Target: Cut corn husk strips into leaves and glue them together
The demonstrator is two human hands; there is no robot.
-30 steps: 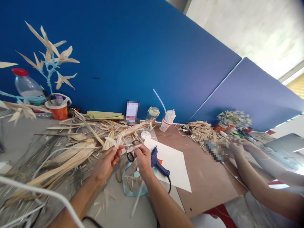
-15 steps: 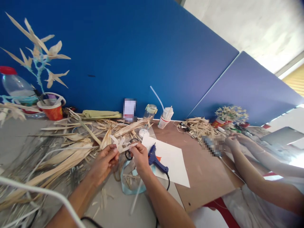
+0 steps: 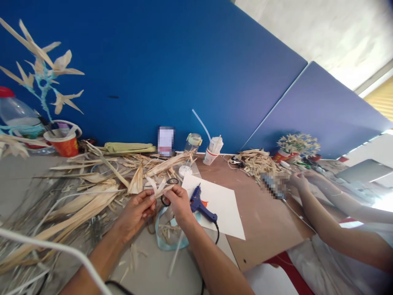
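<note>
Between my two hands is a small corn husk flower (image 3: 158, 189) with pale, pointed petals. My left hand (image 3: 139, 209) pinches it from the left, thumb against fingers. From the right, my right hand (image 3: 179, 201) pinches one of its petals or strips. Partly behind my right fingers lie black-handled scissors (image 3: 172, 181). A blue hot glue gun (image 3: 201, 207) rests on white paper (image 3: 229, 211), just right of my right hand. Below my hands, a light-blue-rimmed clear container (image 3: 159, 237) has husk scraps in it.
Dried corn husks (image 3: 89, 200) spread over the left side. A red cup (image 3: 63, 143) with a husk flower stem stands at far left. A white cup (image 3: 211, 156) and lidded jar (image 3: 193, 141) stand behind. A white cable (image 3: 70, 250) crosses the foreground. At right are a co-worker's hands (image 3: 302, 180).
My hands have drawn slightly closer together around the husk flower, and its petals have turned a little. The view has shifted slightly. The glue gun stays on the paper.
</note>
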